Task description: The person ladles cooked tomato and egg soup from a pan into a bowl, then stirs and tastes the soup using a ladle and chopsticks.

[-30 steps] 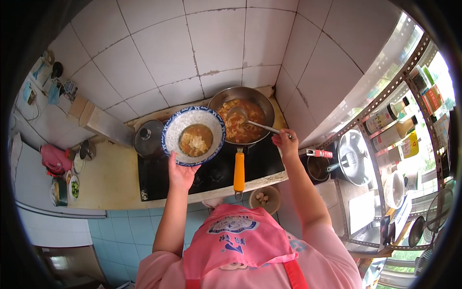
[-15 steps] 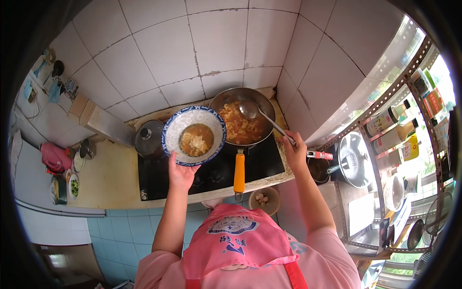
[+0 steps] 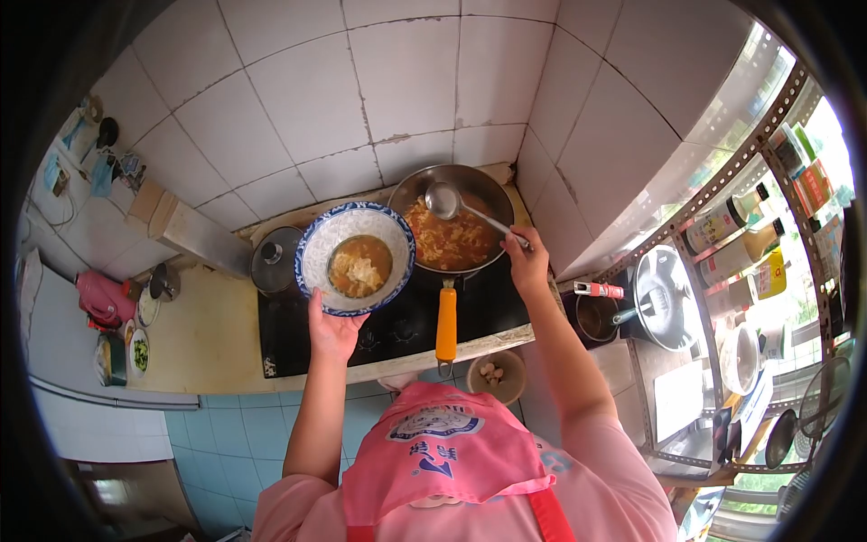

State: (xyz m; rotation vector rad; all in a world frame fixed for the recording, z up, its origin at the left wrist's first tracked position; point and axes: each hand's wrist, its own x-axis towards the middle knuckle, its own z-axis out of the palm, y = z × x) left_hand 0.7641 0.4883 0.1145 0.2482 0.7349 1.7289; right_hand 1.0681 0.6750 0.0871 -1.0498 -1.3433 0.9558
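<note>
Bowl [image 3: 350, 223]: we hold it up over the left part of the stove, between pot and pan; it is white inside, with a blue-patterned rim.
Soup [image 3: 359, 266]: brownish, with a pale clump, in the bottom of our bowl.
Left hand [image 3: 334, 331]: holding the bowl from the near side, our thumb at the rim and the other fingers mostly hidden beneath.
Right hand [image 3: 529, 260]: closed around the end of the ladle's handle, right of the pan.
Ladle [image 3: 442, 200]: its head is over the far left part of the pan; we cannot tell whether it touches the food.
Pan [image 3: 489, 191]: on the stove, holding reddish food [image 3: 461, 237] with yellow bits, its orange handle [image 3: 447, 327] pointing towards us.
Stove [image 3: 492, 312]: black-topped, set in the counter [image 3: 203, 330].
Pot [image 3: 282, 273]: lidded, left of our bowl.
Greens [image 3: 139, 353]: in a white dish at the counter's far left.
Bucket [image 3: 517, 384]: below the counter's front edge, with pale pieces inside.
Bottles [image 3: 722, 224]: on the rack to our right.
Apron [image 3: 433, 479]: pink, worn over our pink shirt.
</note>
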